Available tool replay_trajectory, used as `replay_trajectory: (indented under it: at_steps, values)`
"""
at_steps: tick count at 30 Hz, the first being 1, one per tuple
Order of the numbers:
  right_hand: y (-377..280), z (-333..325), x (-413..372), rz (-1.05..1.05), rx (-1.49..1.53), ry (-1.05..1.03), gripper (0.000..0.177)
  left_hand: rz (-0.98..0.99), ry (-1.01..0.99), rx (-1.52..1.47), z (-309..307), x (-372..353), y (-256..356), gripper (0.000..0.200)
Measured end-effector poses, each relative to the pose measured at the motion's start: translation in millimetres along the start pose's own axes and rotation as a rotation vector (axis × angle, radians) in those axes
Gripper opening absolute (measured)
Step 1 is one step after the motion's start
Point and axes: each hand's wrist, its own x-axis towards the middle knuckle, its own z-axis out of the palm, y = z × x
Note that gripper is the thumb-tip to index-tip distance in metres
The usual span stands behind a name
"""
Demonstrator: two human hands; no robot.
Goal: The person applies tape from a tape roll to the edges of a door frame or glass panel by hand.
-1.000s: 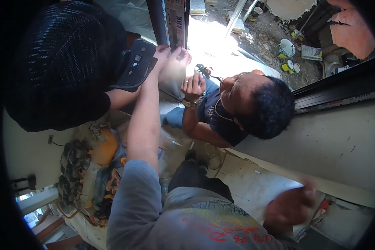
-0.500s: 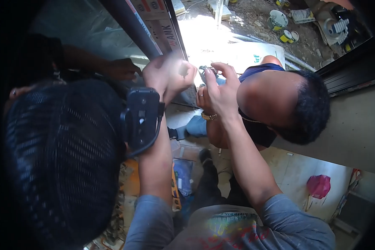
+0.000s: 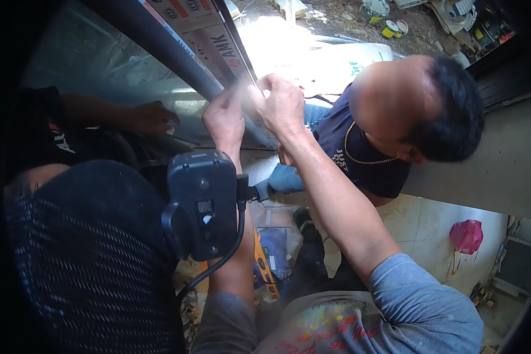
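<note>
Both my hands meet at the edge of an upright dark frame (image 3: 209,65) covered in printed "AMK" film. My left hand (image 3: 225,123) is closed, its fingers bent towards the frame's edge. Beside it, my right hand (image 3: 282,106) is closed too, thumb and fingers drawn together near the left fingertips. A bright blur covers the fingertips, so whatever lies between them cannot be made out. Glass or clear sheeting (image 3: 112,65) stands left of the frame.
A person in a black mesh cap (image 3: 88,248) with a head-mounted camera (image 3: 203,203) is close on my left; another person in a dark shirt (image 3: 360,147) crouches at right. Below are a yellow spirit level (image 3: 264,259) and a blue bag (image 3: 274,251). Buckets (image 3: 374,10) stand outside.
My right hand, which pinched a small dark object, has moved left to the frame beside my left hand. The capped person's head has shifted lower; the other person has leaned back slightly.
</note>
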Motion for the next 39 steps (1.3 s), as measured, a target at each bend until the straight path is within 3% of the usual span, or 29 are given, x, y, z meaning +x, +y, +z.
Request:
replay_trajectory:
  at_steps: [5,9,11,14,18,26,30,39]
  values:
    - [3,13,-4,-0.124,0.036,0.214,0.011,-0.057,0.0,-0.011,-1,-6,2,0.017]
    - [14,17,-6,-0.23,0.066,0.278,0.011,-0.029,0.027,0.0,0,-11,-3,0.015]
    - [21,13,-11,-0.315,0.062,0.251,0.009,-0.05,-0.08,-0.109,-3,-16,-2,0.014]
    - [34,11,-17,-0.137,0.279,0.122,0.012,-0.184,-0.181,-0.221,-7,-23,1,0.013]
    - [40,11,-16,-0.183,0.377,0.049,0.02,-0.179,-0.258,-0.368,-4,-13,-9,0.012]
    - [45,13,-3,-0.196,0.303,0.078,0.015,-0.106,-0.105,-0.064,5,-2,-13,0.011]
    - [46,16,5,-0.227,0.27,0.107,0.011,-0.035,-0.1,0.0,8,8,-19,0.011]
    - [42,21,8,-0.189,0.244,0.126,0.008,-0.074,-0.034,0.0,20,7,-7,0.011]
